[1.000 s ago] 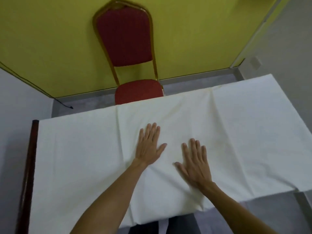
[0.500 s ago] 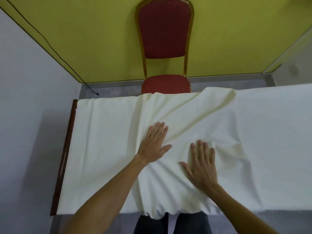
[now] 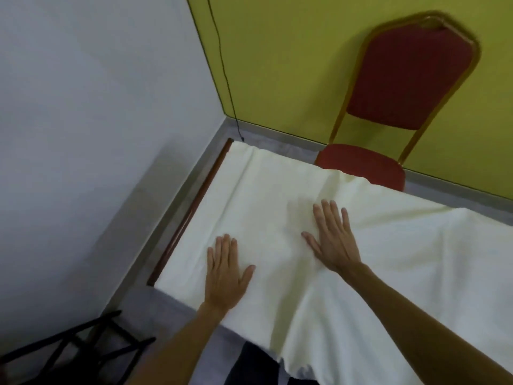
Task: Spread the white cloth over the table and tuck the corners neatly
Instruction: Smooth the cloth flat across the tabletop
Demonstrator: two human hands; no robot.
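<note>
Pressing flat, fingers straight, the left hand [image 3: 225, 276] lies on the cloth [image 3: 388, 259] near the table [image 3: 191, 207]'s left edge. The right hand [image 3: 334, 240] lies flat mid-cloth beside a fold.

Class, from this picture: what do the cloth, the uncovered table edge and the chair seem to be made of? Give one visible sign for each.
Cloth: matte woven fabric, perhaps cotton; it creases and drapes over the near side.
Table edge: probably varnished wood; dark reddish-brown with slight sheen.
Chair: red padded upholstery, fabric or vinyl unclear, in a gold-coloured frame, probably painted metal.
</note>
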